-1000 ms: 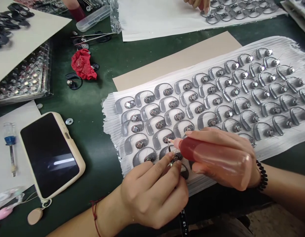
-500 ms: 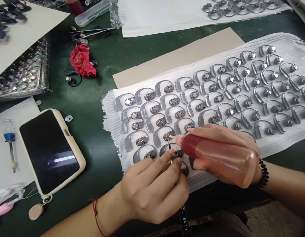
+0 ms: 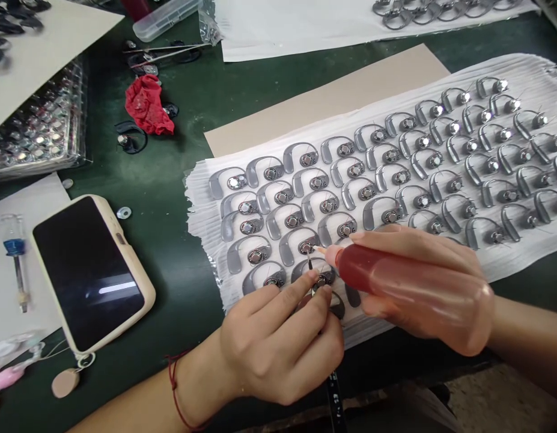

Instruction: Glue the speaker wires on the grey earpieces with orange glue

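My left hand (image 3: 282, 343) is closed around slim black tweezers (image 3: 336, 400) with pale lettering on the handle. Their thin tip points at the round metal speaker of a grey ear-hook earphone shell (image 3: 287, 249). In my right hand (image 3: 422, 252) lies a clear squeeze bottle (image 3: 408, 288), tilted over, with red liquid gathered toward its nozzle. The nozzle tip is beside the same speaker, close to the tweezers; whether it touches cannot be made out. Rows of similar shells with fine wires lie on a white foam sheet (image 3: 201, 198) around both hands.
A phone (image 3: 93, 276) in a beige case rests at left, near a blue-banded syringe (image 3: 14, 246). Beyond it are a red crumpled cloth (image 3: 147, 105), a clear tray of small parts (image 3: 39, 132) and a plastic box (image 3: 165, 18). Brown cardboard (image 3: 332, 96) sticks out behind the foam.
The squeeze bottle and my right hand have shifted slightly right, drawing the nozzle back a little from the speaker. My left hand with the tweezers stays almost in place.
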A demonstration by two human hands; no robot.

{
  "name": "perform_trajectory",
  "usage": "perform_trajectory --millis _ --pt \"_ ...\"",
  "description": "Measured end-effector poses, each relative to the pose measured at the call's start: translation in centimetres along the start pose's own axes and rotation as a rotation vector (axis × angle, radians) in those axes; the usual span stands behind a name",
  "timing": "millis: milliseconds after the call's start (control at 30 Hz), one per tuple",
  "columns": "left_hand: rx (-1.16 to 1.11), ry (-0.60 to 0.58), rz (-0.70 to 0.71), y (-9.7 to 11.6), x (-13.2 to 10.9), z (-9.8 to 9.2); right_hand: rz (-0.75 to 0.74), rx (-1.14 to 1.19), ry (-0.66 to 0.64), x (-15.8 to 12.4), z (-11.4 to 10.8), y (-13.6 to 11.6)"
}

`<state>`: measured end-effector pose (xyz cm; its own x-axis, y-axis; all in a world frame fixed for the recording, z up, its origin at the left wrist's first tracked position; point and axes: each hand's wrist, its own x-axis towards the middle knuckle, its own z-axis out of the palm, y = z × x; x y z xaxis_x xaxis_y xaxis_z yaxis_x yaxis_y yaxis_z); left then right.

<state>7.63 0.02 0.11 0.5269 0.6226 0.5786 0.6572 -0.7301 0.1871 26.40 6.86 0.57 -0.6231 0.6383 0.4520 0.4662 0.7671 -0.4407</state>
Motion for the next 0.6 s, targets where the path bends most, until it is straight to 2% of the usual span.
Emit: perform_trajectory --millis 133,367,600 --pt "-0.001 -0.009 0.005 -0.03 -0.2 -0.02 0.032 0.022 0.011 0.24 -0.46 -0.2" --pt "0.012 -0.007 0.003 0.0 -0.23 -0.14 -0.053 -0.139 0.032 0.32 -0.29 -0.04" --pt "0.002 -0.03 0.003 -0.18 -0.09 -0.3 -0.095 -0.045 0.007 0.16 0.04 0.05"
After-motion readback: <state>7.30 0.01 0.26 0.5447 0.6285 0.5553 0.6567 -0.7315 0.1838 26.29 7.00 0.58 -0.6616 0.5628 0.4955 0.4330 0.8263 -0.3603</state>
